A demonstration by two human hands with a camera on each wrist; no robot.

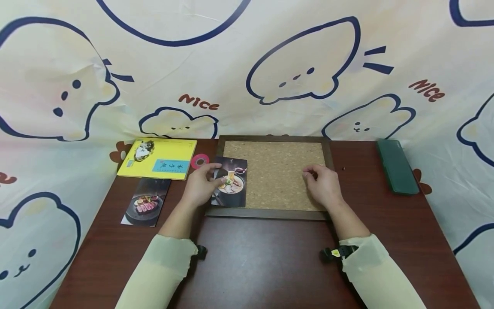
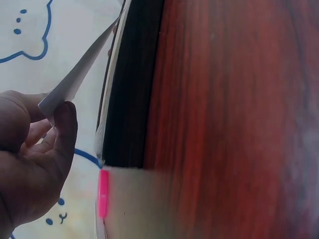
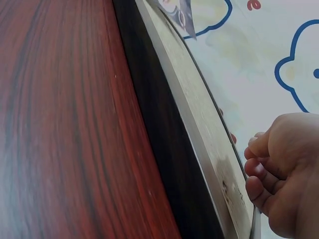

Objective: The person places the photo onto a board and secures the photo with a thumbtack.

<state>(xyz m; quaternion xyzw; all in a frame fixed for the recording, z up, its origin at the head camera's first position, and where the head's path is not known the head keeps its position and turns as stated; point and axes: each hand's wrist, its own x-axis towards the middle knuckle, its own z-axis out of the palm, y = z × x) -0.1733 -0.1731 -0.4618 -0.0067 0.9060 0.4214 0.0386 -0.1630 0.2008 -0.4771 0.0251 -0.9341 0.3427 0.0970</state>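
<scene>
My left hand (image 1: 200,184) pinches a photo card (image 1: 231,195) by its left edge, between thumb and fingers. The card shows a bowl of noodles and overlaps the left side of a framed cork board (image 1: 278,176). In the left wrist view, the card (image 2: 79,74) slants up from the board, its pale back showing. Over the board's right side is my right hand (image 1: 324,184), thumb and index fingertips close together. The right wrist view shows this hand (image 3: 284,169) with curled fingers; whether something small sits between the fingertips cannot be seen.
A second photo card (image 1: 146,204) with a plate of meat lies at the left, below a yellow book (image 1: 166,154). A pink tape roll (image 1: 200,161) touches the book's side. On the right are a green case (image 1: 397,167) and a tiny dark object (image 1: 343,168).
</scene>
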